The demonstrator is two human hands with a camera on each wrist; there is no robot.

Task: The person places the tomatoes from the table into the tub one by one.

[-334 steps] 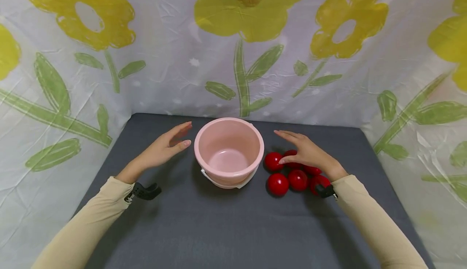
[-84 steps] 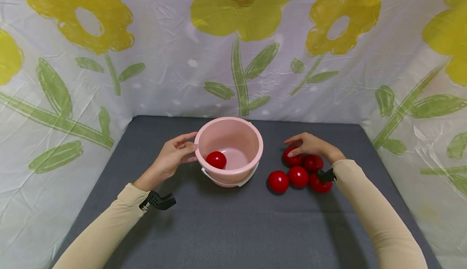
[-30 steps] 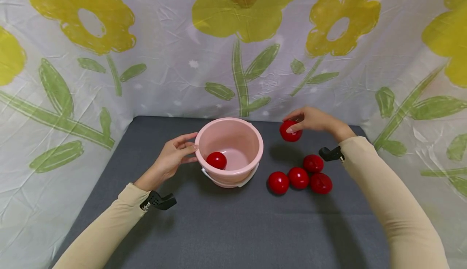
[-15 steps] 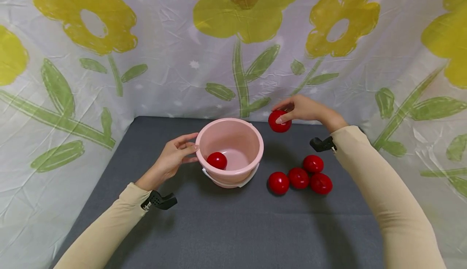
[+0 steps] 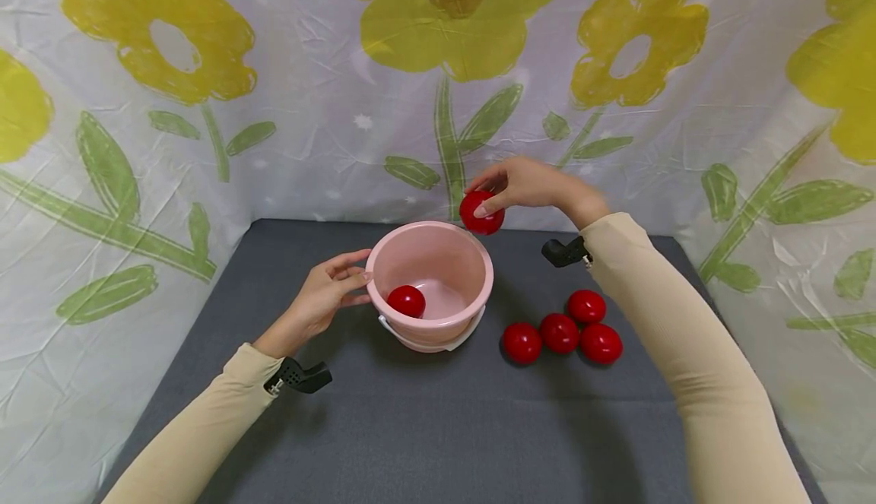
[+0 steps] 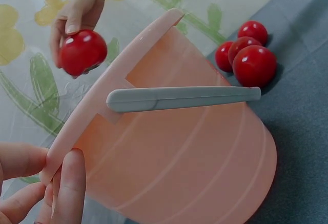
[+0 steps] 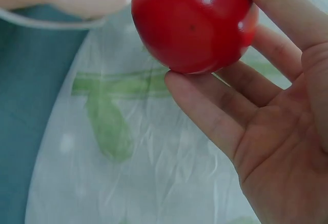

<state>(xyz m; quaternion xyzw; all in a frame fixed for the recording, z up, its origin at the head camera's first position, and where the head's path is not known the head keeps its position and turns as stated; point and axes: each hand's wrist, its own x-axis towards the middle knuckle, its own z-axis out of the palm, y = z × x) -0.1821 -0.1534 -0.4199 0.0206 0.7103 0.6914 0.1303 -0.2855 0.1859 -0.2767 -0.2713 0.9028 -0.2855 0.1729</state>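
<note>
A pink bucket [image 5: 487,276] with a pale handle [image 6: 179,99] stands upright on the dark table. My left hand [image 5: 322,291] pinches its left rim between thumb and fingers, which the left wrist view shows close up. One glossy red tomato [image 5: 407,302] lies inside, at the bucket's near-left wall. With thumb and fingertips, my right hand [image 5: 530,182] holds another tomato [image 5: 475,220] in the air, beyond the far-right rim and overlapping it slightly in the head view. That tomato's underside, marked by a small dark dot, faces the right wrist camera.
Several more tomatoes [image 5: 560,334] sit clustered on the dark grey cloth [image 5: 424,428], right of the bucket. A white curtain [image 5: 328,124] printed with yellow flowers encloses the table at the back and both sides.
My right hand has picked a tomato from the cluster, lifted it and carried it left to the bucket's far-right rim. Earlier, another tomato came into the bucket and my left hand took its rim.
</note>
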